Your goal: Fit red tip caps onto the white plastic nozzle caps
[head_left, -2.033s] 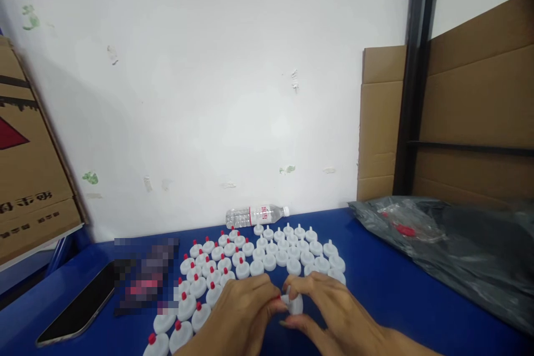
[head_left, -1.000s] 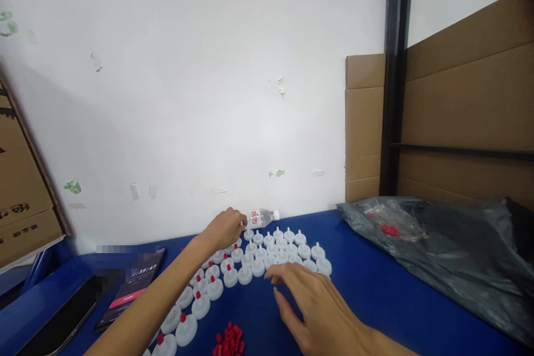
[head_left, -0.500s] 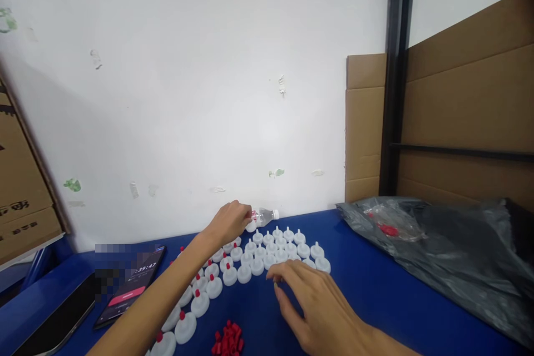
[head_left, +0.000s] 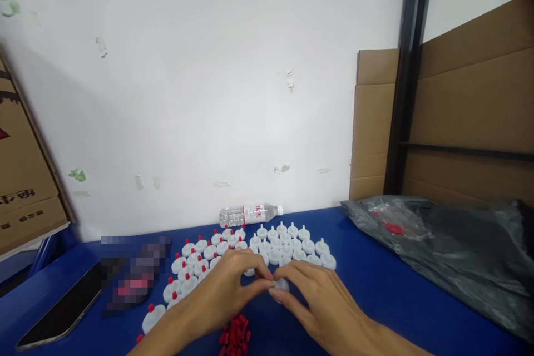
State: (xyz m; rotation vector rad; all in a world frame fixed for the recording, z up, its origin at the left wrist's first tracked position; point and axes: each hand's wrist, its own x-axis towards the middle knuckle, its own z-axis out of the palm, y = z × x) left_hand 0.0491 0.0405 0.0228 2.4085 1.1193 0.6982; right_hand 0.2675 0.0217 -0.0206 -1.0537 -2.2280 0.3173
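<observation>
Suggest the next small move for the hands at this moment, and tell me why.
Probably the left hand should press gently toward the white cap in the right hand. The hands meet there, red-tipped caps stand on the left, bare-spouted caps on the right, and loose red tips lie close by. Whether the left hand pinches one is hidden.

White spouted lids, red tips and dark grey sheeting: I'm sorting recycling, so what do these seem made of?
White spouted lids: probably smooth, semi-matte plastic, judging by their even, milky look.
Red tips: likely plastic, though rubber is possible; their colour is solid and opaque.
Dark grey sheeting: apparently thin plastic film, with a soft sheen along its creases.
</observation>
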